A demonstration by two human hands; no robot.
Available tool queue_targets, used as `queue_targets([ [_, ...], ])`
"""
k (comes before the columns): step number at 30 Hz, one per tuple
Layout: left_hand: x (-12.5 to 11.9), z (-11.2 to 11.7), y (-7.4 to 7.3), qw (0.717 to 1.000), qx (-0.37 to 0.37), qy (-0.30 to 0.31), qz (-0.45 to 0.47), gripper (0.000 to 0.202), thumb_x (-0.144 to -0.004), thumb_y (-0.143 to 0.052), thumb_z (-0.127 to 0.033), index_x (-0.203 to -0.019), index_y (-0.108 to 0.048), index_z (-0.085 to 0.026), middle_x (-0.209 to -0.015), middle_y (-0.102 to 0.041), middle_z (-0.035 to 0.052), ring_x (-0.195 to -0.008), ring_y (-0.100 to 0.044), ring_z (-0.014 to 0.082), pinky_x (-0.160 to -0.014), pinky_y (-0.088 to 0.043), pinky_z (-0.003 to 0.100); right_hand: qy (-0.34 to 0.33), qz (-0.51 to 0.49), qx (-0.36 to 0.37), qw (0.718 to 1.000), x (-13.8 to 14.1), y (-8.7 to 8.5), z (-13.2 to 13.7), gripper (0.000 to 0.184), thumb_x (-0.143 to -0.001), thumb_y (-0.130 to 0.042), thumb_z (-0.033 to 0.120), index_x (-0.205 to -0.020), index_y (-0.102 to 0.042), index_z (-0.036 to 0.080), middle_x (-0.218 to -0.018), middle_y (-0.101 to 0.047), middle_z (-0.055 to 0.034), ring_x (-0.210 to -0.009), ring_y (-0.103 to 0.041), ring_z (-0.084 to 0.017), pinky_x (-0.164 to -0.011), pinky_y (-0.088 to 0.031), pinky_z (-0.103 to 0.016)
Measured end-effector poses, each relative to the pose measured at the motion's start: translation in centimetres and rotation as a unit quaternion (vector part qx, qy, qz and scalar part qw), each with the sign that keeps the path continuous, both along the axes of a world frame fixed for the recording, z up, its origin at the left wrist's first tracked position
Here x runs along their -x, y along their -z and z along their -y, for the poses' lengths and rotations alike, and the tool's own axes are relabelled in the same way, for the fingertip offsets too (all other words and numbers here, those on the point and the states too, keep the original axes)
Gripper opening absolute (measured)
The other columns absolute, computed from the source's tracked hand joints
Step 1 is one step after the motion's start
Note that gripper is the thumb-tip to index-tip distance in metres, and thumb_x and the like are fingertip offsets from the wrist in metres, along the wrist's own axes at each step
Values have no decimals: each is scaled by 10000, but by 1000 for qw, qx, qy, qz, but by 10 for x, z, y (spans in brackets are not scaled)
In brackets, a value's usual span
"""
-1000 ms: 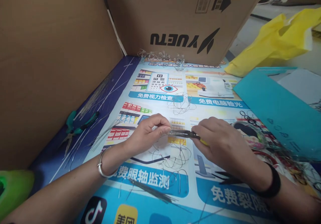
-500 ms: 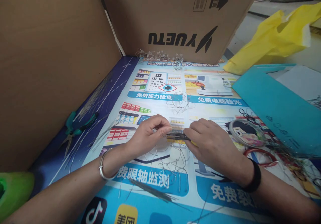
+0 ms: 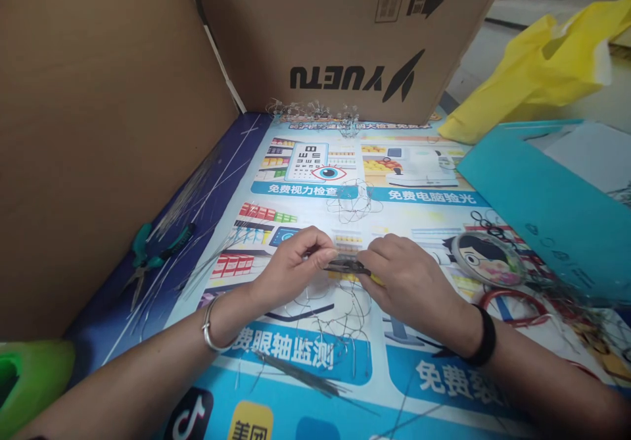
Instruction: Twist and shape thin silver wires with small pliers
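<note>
Meeting around the pliers [image 3: 348,268] in the head view, the two bare hands face each other above the bench [image 3: 231,391]. The right hand [image 3: 409,289] has its fingers wrapped about the yellow grip, mostly hidden in the palm. At the tips of the pliers, the left hand [image 3: 303,256] pinches thumb and forefinger together, seemingly on the wire frame [image 3: 345,318] — the exact strand is too fine to make out, and whether the tool's jaws bite on it I cannot tell. The frame, a tangle of thin bent loops, spreads just below the pliers. Beyond the pliers lies a looped wire piece [image 3: 355,203]; on their near side, a bundle of straight wires [image 3: 298,371]; well to their left, teal-handled cutters [image 3: 148,256].

The frame is probably very light and springy: single strands should bend readily and keep the bend, while the open loops could snag or be squashed out of shape. Smooth wire may roll between fingertips, so the surest hold is likely a crossing of strands — close to the pliers' tips rather than out on a loop.
</note>
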State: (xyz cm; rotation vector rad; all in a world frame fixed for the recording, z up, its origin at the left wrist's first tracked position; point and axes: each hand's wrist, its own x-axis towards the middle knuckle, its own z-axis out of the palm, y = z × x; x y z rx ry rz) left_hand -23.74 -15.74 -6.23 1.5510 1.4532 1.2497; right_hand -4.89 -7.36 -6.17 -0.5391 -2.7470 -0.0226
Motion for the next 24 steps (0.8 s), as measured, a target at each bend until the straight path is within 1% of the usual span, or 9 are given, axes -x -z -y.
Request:
queue_targets([
  [7, 1, -2, 4, 1000, 1, -3, -17, 131, -876, -514, -254, -765, -517, -183, -732, -504, -13, -665, -448, 100, -601, -374, 230, 19, 9, -42, 999, 1, -5, 4, 98, -806, -562, 203, -729, -617, 179, -698, -581, -52, -697, -458, -202, -642, -276, -309],
  [12, 3, -2, 4, 1000, 9, -16, 0, 145, -870, -523, -278, -762, -511, -182, -698, -490, -17, -635, -439, 96, -572, -370, 230, 49, 29, -37, 998, -8, -14, 0, 158, -844, -524, 237, -715, -594, 178, -699, -575, -60, -693, -456, -201, -641, -274, -308],
  [16, 2, 0, 3, 1000, 11, -26, 12, 139, -866, -518, -273, -762, -511, -181, -682, -500, -17, -620, -447, 94, -573, -379, 234, 53, 26, -35, 998, -15, -21, 1, 163, -850, -523, 263, -720, -583, 185, -703, -568, -58, -700, -462, -209, -647, -286, -312],
  [19, 2, 1, 2, 999, 17, -44, 16, 148, -867, -514, -291, -768, -506, -181, -673, -517, -13, -613, -463, 97, -572, -389, 240, 74, 22, -57, 995, -16, -25, 1, 147, -845, -526, 257, -727, -581, 189, -713, -567, -59, -711, -469, -215, -641, -284, -319],
  [22, 3, 2, 2, 999, 30, -43, 13, 166, -871, -512, -309, -766, -497, -181, -678, -536, -8, -623, -488, 101, -581, -403, 242, 102, 22, -87, 991, -18, -28, 1, 139, -843, -526, 252, -733, -580, 185, -708, -562, -64, -708, -466, -216, -632, -277, -321],
  [24, 4, 2, 2, 999, 33, -37, 5, 162, -868, -516, -305, -766, -499, -180, -697, -552, -2, -644, -501, 105, -594, -410, 242, 89, 19, -85, 992, -17, -29, 2, 143, -839, -530, 251, -719, -573, 188, -701, -562, -61, -704, -466, -213, -628, -275, -320],
])
